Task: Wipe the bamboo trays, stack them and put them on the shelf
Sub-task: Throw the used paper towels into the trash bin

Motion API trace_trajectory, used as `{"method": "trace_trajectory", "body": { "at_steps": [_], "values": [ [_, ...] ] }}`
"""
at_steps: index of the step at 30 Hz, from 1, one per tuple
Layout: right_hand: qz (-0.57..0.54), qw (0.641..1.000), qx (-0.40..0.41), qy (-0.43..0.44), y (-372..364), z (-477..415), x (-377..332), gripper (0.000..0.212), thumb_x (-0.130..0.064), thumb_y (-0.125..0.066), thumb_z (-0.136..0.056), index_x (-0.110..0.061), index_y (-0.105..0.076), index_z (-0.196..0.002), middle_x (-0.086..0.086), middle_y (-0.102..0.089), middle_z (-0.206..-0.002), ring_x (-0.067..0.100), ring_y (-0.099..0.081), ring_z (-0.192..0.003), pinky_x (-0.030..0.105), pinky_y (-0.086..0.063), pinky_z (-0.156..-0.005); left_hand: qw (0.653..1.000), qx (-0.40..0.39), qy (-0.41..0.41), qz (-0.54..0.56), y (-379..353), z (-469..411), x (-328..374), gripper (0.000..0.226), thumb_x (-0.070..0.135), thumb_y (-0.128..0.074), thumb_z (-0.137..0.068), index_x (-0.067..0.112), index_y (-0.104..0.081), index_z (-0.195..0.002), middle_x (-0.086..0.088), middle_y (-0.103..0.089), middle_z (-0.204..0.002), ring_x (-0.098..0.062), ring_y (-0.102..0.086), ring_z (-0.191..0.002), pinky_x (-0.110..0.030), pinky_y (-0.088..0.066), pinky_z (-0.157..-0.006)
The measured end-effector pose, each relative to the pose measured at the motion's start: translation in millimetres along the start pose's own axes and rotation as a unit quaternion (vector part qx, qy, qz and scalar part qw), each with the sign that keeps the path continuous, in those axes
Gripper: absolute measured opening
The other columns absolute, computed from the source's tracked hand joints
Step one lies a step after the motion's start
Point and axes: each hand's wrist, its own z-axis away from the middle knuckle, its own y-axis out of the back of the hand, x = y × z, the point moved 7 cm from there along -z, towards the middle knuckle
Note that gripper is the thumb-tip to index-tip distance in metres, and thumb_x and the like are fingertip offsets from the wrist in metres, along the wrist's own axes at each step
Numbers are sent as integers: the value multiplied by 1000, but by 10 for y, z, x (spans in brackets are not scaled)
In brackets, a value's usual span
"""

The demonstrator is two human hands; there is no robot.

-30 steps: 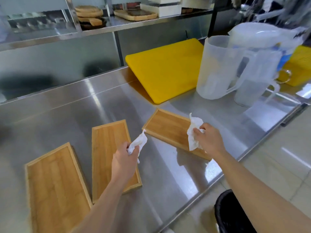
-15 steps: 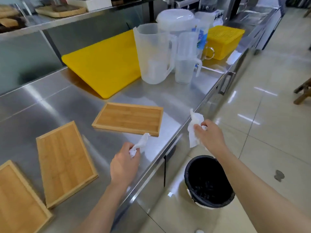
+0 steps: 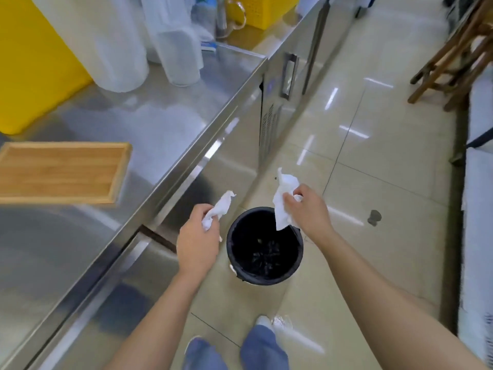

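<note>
One bamboo tray (image 3: 61,172) lies flat on the steel counter (image 3: 165,124) at the left; the other trays are out of view. My left hand (image 3: 197,241) holds a crumpled white paper towel (image 3: 218,212) just left of a black-lined waste bin (image 3: 264,247) on the floor. My right hand (image 3: 309,212) grips a second white paper towel (image 3: 284,198), which hangs over the bin's far rim. Both hands are off the counter, above the floor.
A yellow cutting board (image 3: 32,57) and clear plastic jugs (image 3: 176,41) stand at the back of the counter, with a yellow basket (image 3: 264,9) beyond. Wooden stool legs (image 3: 450,57) are at the far right. My feet (image 3: 240,345) stand on the tiled floor.
My view has swung right and down from the counter to the bin. Both hands, still holding their towels, have moved off the trays to just above the bin.
</note>
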Motion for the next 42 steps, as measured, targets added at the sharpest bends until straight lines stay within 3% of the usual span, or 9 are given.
{"method": "trace_trajectory", "body": {
  "at_steps": [13, 18, 22, 25, 31, 33, 35, 37, 42],
  "values": [
    [-30, 993, -81, -83, -177, -193, 1110, 21, -30, -52, -87, -12, -47, -97, 0, -50, -86, 23, -48, -78, 36, -41, -69, 936, -189, 289, 74, -1237, -136, -598, 47, 4, -53, -65, 12, -37, -109, -14, -46, -119, -24, -52, -96, -32, -43, -70],
    [-61, 993, -80, -65, -540, -474, 1500, 16, -2, -42, -84, -12, -38, -97, -3, -39, -81, 18, -39, -71, 31, -33, -59, 979, -150, 134, 30, -1731, -508, -821, 24, 7, -40, -73, -15, -38, -81, -1, -21, -76, -16, -19, -61, -41, -29, -46],
    [-21, 999, 24, -22, -1018, -817, 2000, 21, 1, -46, -88, 1, -47, -109, 2, -38, -100, 17, -38, -86, 22, -35, -72, 991, -128, -10, -40, -2252, -717, -1174, 11, -7, -41, -84, 3, -45, -83, 0, -39, -84, -5, -40, -65, -12, -36, -55],
    [-45, 992, 106, 41, -1437, -962, 2355, 18, -4, -52, -89, -7, -45, -105, 3, -35, -98, 4, -30, -82, 3, -31, -76, 990, -85, -74, -82, -2662, -821, -1556, 20, -3, -48, -84, 16, -46, -87, 7, -47, -85, -4, -41, -72, -20, -37, -67],
    [72, 983, 157, 63, -2505, -1203, 3170, 28, -12, -59, -81, -18, -39, -100, 23, -55, -108, 31, -47, -98, 53, -43, -80, 947, -1, -266, -180, -3517, -901, -2388, 35, -2, -50, -73, 14, -50, -103, -21, -60, -120, -27, -44, -115, -33, -30, -90],
    [207, 978, 7, 14, -3003, -1306, 3518, 45, -38, -54, -86, -22, -39, -125, 26, -42, -137, 35, -40, -125, 59, -31, -99, 863, -180, -279, -382, -4019, -854, -2894, 40, 20, -46, -88, 14, -48, -127, -24, -44, -142, -35, -37, -133, -43, -29, -105],
    [339, 914, -220, -40, -3445, -1279, 3912, 73, -56, -49, -84, -28, -19, -144, 17, -3, -158, 37, -5, -144, 59, -6, -112, 637, -481, -197, -569, -4350, -703, -3593, 55, 38, -33, -96, 19, -26, -147, -17, -13, -159, -33, -9, -146, -46, -11, -117],
    [376, 872, -307, -56, -3554, -1286, 3983, 74, -53, -47, -87, -28, -11, -147, 13, -3, -159, 37, -6, -144, 57, -5, -113, 569, -578, -50, -583, -4291, -737, -3812, 58, 42, -29, -98, 21, -14, -151, -11, -1, -161, -29, 2, -147, -44, -4, -117],
    [336, 900, -277, -22, -3218, -1457, 3520, 59, -49, -41, -91, -20, -27, -141, 9, -45, -140, 31, -45, -123, 44, -30, -101, 766, -402, -190, -465, -4139, -1190, -2908, 47, 36, -40, -95, 13, -43, -136, -8, -51, -138, -28, -48, -125, -38, -37, -100]
  ]
}}
